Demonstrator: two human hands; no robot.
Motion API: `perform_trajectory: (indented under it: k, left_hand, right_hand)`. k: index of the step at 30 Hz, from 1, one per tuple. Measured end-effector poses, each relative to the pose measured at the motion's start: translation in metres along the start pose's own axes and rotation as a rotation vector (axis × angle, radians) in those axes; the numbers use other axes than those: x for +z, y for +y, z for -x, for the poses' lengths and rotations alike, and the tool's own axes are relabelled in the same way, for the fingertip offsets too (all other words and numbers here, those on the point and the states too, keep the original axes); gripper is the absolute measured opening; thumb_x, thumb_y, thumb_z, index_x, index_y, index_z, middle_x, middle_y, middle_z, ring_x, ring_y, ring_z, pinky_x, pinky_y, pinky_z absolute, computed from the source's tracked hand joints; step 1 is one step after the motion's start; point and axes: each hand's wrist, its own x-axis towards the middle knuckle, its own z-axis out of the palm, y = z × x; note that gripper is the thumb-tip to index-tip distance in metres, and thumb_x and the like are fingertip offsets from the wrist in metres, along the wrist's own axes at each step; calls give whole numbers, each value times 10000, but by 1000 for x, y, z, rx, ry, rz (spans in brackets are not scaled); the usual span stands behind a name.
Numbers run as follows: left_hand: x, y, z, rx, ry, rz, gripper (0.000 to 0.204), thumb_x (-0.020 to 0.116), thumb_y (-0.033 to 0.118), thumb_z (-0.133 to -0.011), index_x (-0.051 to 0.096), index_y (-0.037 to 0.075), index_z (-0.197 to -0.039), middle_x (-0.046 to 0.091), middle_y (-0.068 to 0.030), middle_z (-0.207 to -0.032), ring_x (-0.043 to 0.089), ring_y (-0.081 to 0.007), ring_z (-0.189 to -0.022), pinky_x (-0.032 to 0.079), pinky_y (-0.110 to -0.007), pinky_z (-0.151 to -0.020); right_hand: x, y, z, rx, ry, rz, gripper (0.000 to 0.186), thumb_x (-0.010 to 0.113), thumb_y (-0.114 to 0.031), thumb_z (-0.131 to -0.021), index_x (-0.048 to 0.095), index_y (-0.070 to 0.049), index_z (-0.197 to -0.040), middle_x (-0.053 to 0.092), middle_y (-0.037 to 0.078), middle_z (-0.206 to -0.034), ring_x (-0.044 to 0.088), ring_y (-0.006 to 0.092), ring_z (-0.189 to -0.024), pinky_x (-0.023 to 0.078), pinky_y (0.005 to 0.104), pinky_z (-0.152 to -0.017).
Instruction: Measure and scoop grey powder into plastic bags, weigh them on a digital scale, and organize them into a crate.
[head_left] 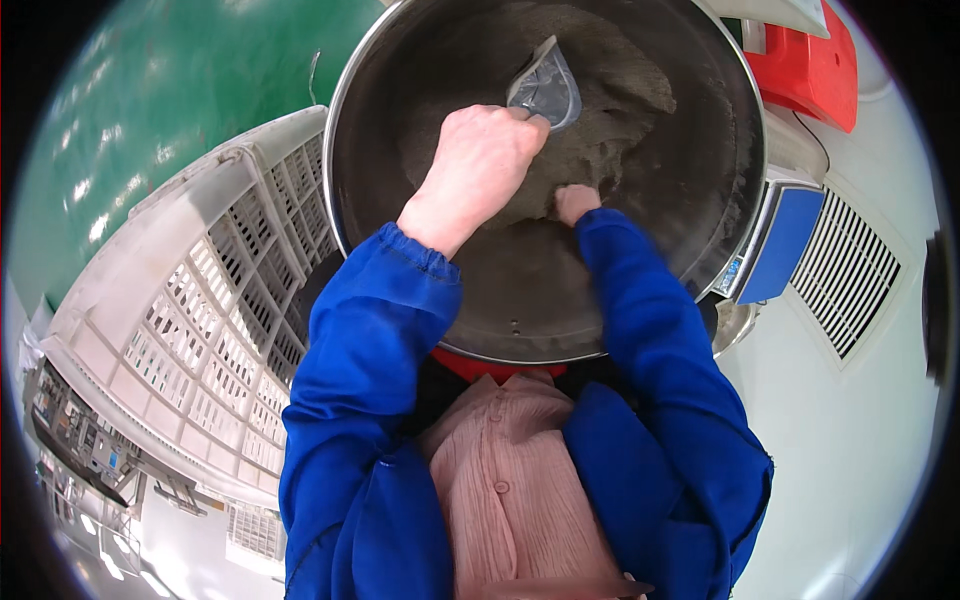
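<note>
A wide round metal drum (715, 110) with a shiny rim holds a heap of grey-brown powder (625, 75). My left hand (483, 160) is closed around the handle end of a grey scoop (548, 92), just over the powder near the drum's middle. Some powder seems to lie in the scoop. Lower and to the right, my right hand (577, 203) reaches down into the drum with its fingers curled at the powder. Its fingertips are hidden, as is anything they may hold. Both forearms wear blue sleeves and cross the drum's near rim.
White slatted plastic crates (200, 300) stand close to the drum's left side. On the right are a device with a blue panel (780, 243), a floor grille (848, 268) and a red plastic object (810, 70). Green floor (200, 80) shows at the far left.
</note>
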Motion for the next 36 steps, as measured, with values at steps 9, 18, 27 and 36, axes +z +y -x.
perform_trajectory:
  k: [9,18,27,36]
  left_hand:
    - [4,-3,2,26,-52,-13,132,612,25,-765,717,64,-836,685,-140,-741,692,-322,-736,546,-426,-645]
    - [4,-5,12,79,-81,-69,143,585,46,-769,722,79,-796,682,-160,-731,699,-338,-747,560,-448,-675]
    - [23,6,24,138,-80,-58,109,603,82,-765,689,70,-698,674,-153,-700,704,-327,-729,568,-447,-666]
    - [28,10,15,194,-103,-3,108,611,97,-766,691,74,-697,681,-144,-708,702,-327,-744,562,-446,-670]
  right_hand:
    - [-73,-47,37,-264,-52,-233,337,592,-308,-920,692,-33,-1086,702,218,-1007,664,395,-981,524,492,-844]
    - [-272,12,214,-266,-47,-482,331,639,-257,-909,682,26,-1075,701,227,-944,684,334,-904,509,395,-803]
    - [-365,-16,259,-159,250,-163,316,662,-268,-873,720,4,-1023,704,236,-895,665,413,-886,523,460,-787]
    - [-346,-95,227,-138,661,471,89,638,-136,-762,714,-107,-726,680,115,-671,707,279,-670,551,395,-600]
